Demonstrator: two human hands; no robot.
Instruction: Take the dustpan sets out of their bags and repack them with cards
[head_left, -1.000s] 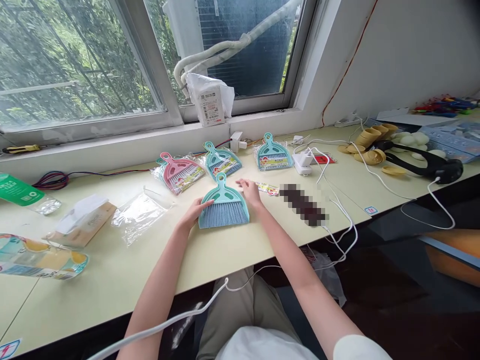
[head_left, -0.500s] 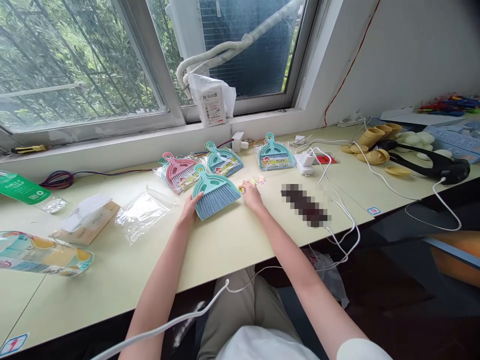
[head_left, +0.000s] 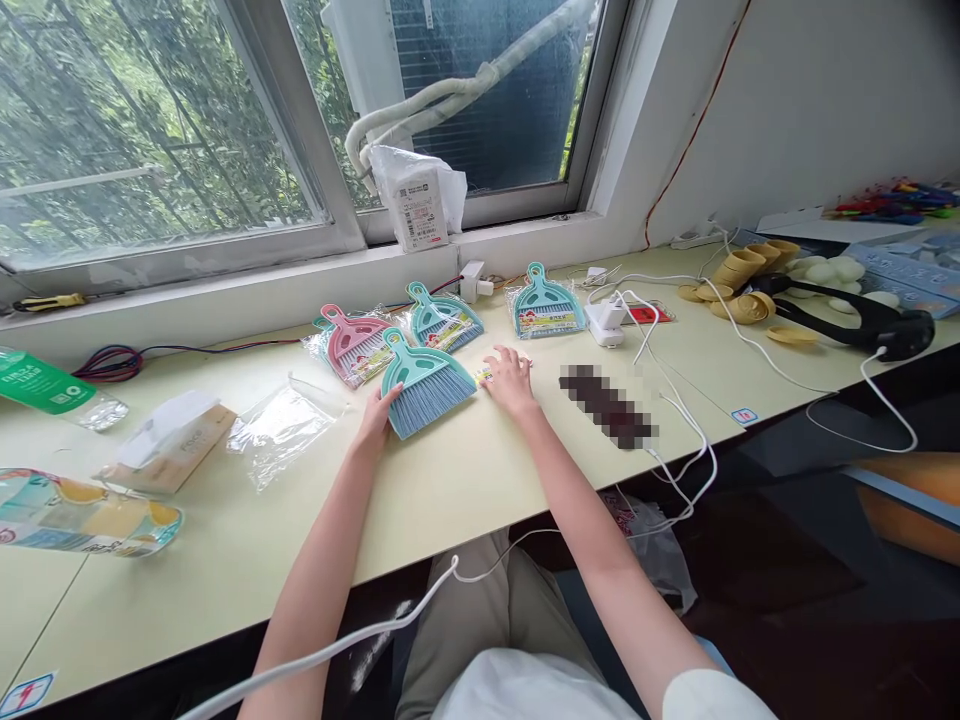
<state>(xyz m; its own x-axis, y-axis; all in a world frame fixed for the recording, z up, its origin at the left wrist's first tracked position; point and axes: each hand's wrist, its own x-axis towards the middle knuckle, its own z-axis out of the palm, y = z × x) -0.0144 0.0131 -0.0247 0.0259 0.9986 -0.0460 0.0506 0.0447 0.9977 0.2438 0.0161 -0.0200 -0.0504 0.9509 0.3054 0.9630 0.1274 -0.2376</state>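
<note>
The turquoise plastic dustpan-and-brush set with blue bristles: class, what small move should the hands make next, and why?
Probably the right hand should close on the small yellow-and-white printed strip partly hidden under it: its fingers are spread over the strip, while the left hand holds the dustpan-and-brush set by its side.

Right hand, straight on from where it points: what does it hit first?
Past the card beside it, the right hand likely meets the wrapped teal dustpan beside the pink one, or narrowly misses it toward the white adapter; depth is unclear.
</note>
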